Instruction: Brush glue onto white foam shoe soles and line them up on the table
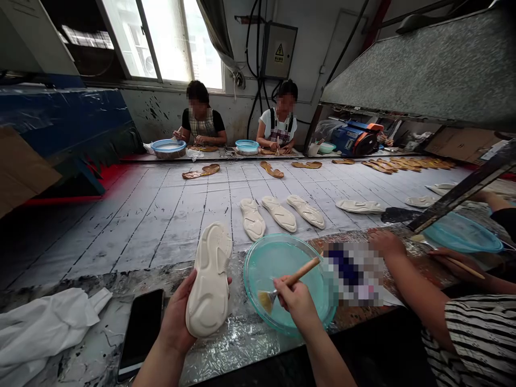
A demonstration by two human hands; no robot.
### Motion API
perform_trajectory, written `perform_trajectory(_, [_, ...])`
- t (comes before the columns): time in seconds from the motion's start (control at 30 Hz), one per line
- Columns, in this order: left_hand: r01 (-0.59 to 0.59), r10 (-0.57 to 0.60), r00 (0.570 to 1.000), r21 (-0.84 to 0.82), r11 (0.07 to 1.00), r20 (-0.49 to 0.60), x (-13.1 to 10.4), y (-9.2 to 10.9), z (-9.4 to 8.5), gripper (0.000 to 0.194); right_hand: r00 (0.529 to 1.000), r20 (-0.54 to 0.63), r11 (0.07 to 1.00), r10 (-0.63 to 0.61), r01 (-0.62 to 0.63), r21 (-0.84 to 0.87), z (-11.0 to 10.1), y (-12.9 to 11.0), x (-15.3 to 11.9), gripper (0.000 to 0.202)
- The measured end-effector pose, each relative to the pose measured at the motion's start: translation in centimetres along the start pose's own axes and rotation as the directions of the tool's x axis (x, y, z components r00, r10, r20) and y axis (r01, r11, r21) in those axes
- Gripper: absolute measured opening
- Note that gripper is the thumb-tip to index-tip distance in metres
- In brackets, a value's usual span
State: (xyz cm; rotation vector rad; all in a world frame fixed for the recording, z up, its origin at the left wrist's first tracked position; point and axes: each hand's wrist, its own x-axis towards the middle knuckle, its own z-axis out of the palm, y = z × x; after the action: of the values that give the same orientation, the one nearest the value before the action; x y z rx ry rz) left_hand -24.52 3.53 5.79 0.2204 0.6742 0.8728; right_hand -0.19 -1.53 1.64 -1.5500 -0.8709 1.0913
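A white shoe sole [209,279] stands tilted upright in my left hand [177,312], the fingers wrapped round its lower part. My right hand [297,302] grips a wooden-handled brush [300,272] over a turquoise basin [250,287] of pale liquid; the pale bristles are at the liquid, near the basin's left side. Behind the basin, white soles lie on the lined white belt, among them a left one [252,219], a middle one [279,214] and a right one [305,211].
A black phone [141,329] and a white cloth [48,328] lie at the left. Tan soles [201,171] lie on the belt's far side, before two seated people. At the right, a person's arms reach in beside another blue basin [463,234] and a dark metal bar [463,185].
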Motion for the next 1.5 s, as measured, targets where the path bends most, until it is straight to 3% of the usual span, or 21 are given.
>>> perform_trajectory(0.23, [0.02, -0.02, 1.0, 0.0, 1.0, -0.011, 0.0, -0.2, -0.3, 0.066, 0.992, -0.119, 0.996, -0.051, 0.042, -0.082, -0.4, -0.6, -0.2, 0.05])
perform_trajectory(0.5, [0.035, -0.035, 0.999, -0.004, 0.999, -0.033, -0.3, -0.7, -0.2, 0.066, 1.0, -0.014, 0.965, -0.014, 0.01, -0.261, 0.0, -1.2, -0.5, 0.041])
perform_trajectory(0.63, [0.025, -0.026, 0.997, -0.013, 1.0, -0.076, -0.3, -0.6, 0.1, 0.063, 0.992, -0.109, 0.946, -0.061, 0.022, -0.324, 0.0, -1.3, -0.7, 0.043])
perform_trajectory(0.77, [0.033, -0.035, 0.992, -0.014, 0.999, -0.119, -0.5, -0.4, 0.4, 0.06, 0.988, -0.121, 0.918, -0.092, 0.037, -0.395, 0.0, -0.9, -0.9, 0.041])
perform_trajectory(1.0, [0.029, -0.032, 0.996, -0.034, 0.999, -0.08, -0.3, -0.4, 0.1, 0.06, 0.966, -0.229, 0.903, -0.118, 0.008, -0.43, -2.0, -0.7, -1.0, 0.044])
perform_trajectory(1.17, [0.044, -0.044, 0.997, -0.012, 0.999, -0.056, 0.2, -0.4, -0.1, 0.061, 0.982, -0.144, 0.902, -0.124, 0.051, -0.429, -1.6, -0.7, -1.6, 0.043])
perform_trajectory(1.37, [0.034, -0.034, 0.999, -0.014, 0.999, -0.042, 0.1, -0.4, -0.2, 0.062, 0.967, -0.216, 0.911, -0.133, 0.033, -0.411, -1.7, -1.0, -1.4, 0.046])
perform_trajectory(1.5, [0.042, -0.043, 0.998, -0.031, 0.999, -0.036, -0.1, -0.5, 0.0, 0.063, 0.994, -0.065, 0.914, -0.088, 0.055, -0.402, -0.4, -0.9, -1.1, 0.044])
